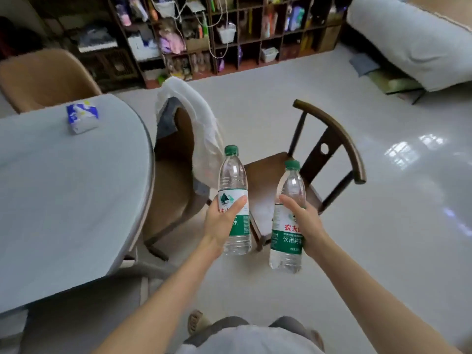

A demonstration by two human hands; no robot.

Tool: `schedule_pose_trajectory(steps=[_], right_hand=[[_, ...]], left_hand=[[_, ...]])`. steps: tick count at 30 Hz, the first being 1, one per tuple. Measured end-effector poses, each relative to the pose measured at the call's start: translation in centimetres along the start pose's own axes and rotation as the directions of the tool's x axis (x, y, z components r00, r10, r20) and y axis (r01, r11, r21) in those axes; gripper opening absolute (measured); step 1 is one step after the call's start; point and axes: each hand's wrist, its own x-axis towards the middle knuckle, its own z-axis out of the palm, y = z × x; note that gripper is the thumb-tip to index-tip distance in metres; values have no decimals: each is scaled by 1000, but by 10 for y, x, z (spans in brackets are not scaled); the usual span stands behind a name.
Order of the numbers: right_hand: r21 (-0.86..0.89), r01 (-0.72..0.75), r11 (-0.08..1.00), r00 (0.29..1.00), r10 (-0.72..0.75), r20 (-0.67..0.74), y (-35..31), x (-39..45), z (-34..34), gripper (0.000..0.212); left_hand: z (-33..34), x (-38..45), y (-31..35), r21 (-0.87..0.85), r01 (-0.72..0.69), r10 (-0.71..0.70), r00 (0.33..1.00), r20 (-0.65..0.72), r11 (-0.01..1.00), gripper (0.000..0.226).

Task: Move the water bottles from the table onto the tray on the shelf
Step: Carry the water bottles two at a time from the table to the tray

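My left hand fingers wrapped round one water bottle, right hand gripping second bottle, both upright over floor, worktop to left

Left hand and right hand each grip an upright green-capped bottle beside the table.

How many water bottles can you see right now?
2. One water bottle is held upright in the left hand; the other bottle is in the right hand. None shows on the table.
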Motion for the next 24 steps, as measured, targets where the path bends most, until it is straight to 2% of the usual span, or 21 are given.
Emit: schedule_pose_trajectory(steps=[5, 9, 12, 15, 20, 24], right_hand=[[96, -44, 994, 977, 62, -203, -6, -25, -177, 38], [193, -60, 979, 939, 121, -322, -16, -36, -299, 42], [183, -42, 982, 925, 107, -365, -23, -28, -368, 59], [154, -27, 988, 913, 88, -399, -33, -7, -420, 75], [194, 26, 981, 869, 74, -490, -63, 44, -488, 55], [138, 67, 988, 825, 22, -564, -117, 100, -542, 46]], left_hand=[[172, -21, -33, 82, 78, -92, 979, 181, 994, 38], [295, -40, -53, 132, 147, -181, 934, 309, 980, 30], [367, -40, -57, 187, 138, -203, 896, 394, 973, 21], [430, -22, -58, 235, 95, -196, 869, 455, 967, 24], [534, 36, -59, 297, 36, -194, 831, 522, 954, 28], [620, 98, -43, 326, 4, -192, 815, 547, 945, 31]])
